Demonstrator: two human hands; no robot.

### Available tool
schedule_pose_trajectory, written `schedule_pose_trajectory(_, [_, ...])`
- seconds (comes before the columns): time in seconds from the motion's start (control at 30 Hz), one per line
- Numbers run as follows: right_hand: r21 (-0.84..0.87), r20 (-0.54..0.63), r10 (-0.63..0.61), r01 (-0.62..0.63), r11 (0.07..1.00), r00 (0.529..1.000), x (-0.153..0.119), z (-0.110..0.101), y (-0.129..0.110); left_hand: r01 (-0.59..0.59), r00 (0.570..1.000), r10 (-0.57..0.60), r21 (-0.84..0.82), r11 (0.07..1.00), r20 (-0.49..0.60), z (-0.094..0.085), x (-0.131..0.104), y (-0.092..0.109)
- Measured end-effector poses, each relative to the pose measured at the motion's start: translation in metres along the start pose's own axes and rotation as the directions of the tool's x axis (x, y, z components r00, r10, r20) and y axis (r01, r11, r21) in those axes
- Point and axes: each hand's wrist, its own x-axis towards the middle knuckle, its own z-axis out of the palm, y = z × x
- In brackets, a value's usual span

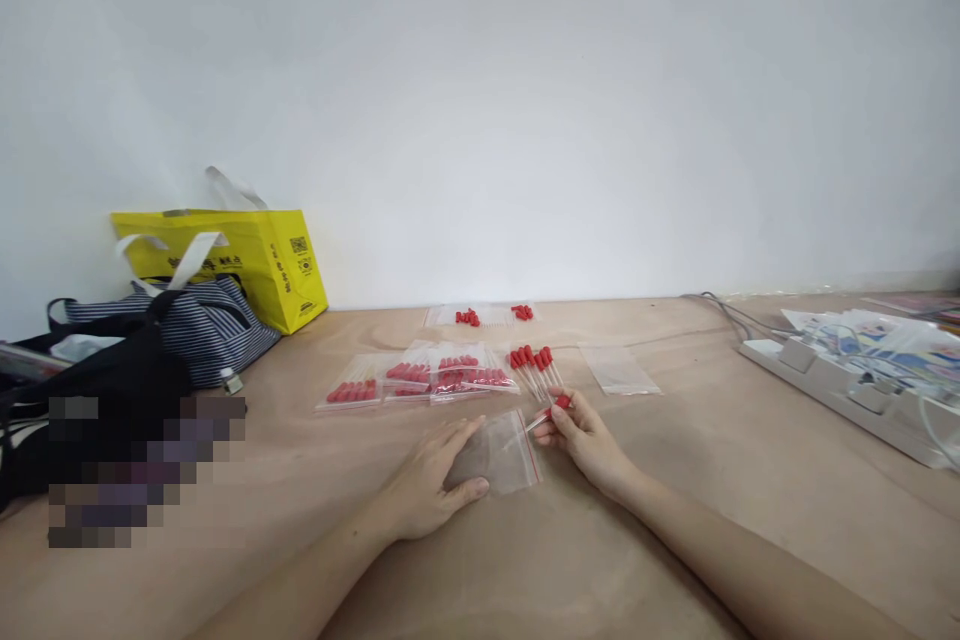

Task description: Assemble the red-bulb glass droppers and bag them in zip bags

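Observation:
A clear zip-lock bag [499, 460] with a red-edged mouth lies in front of me, its mouth to the right. My left hand [435, 480] holds its closed end, thumb along the near side and fingers along the far side. Between the fingertips of my right hand [585, 435] is a red-bulbed glass dropper [559, 407]; its clear tube points left, at the bag's mouth. I cannot tell how far the tip is inside, or whether a second dropper is in the grip. Just beyond lie several loose droppers [530, 360], bulbs pointing away.
Filled bags of droppers [435, 375] overlap at centre left. Two small groups of red bulbs [468, 317] lie near the wall. A flat clear bag [621, 370] is right of the droppers. A power strip [832, 400] stands right; a yellow bag [281, 265] and striped bag [199, 325] stand left.

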Motion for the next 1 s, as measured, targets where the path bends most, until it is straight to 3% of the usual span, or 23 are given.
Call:
schedule_pose_trajectory(0.17, [-0.202, 0.277, 0.107, -0.051, 0.978, 0.955, -0.007, -0.002, -0.007, -0.004, 1.000, 0.005, -0.040, 0.999, 0.007, 0.002, 0.000, -0.003])
schedule_pose_trajectory(0.33, [-0.193, 0.408, 0.065, 0.016, 0.981, 0.911, -0.007, 0.001, -0.005, -0.065, 0.997, 0.069, -0.087, 0.994, 0.039, 0.003, 0.003, 0.000])
schedule_pose_trajectory(0.57, [-0.283, 0.321, 0.088, 0.007, 0.959, 0.943, -0.002, -0.005, 0.000, -0.142, 0.989, 0.139, -0.083, 0.986, -0.043, -0.009, 0.003, 0.003])
schedule_pose_trajectory(0.73, [-0.321, 0.424, 0.091, 0.056, 0.945, 0.901, -0.003, -0.010, -0.005, -0.097, 0.994, 0.098, -0.028, 0.995, 0.043, -0.013, -0.005, -0.011])
schedule_pose_trajectory(0.87, [-0.340, 0.475, 0.054, 0.126, 0.932, 0.878, -0.007, -0.005, -0.009, -0.125, 0.987, 0.130, -0.053, 0.991, 0.095, -0.011, -0.004, -0.009])
schedule_pose_trajectory(1.0, [-0.425, 0.347, 0.046, 0.113, 0.898, 0.937, -0.011, 0.002, -0.007, -0.146, 0.983, 0.150, -0.047, 0.988, 0.103, -0.011, -0.002, -0.002])
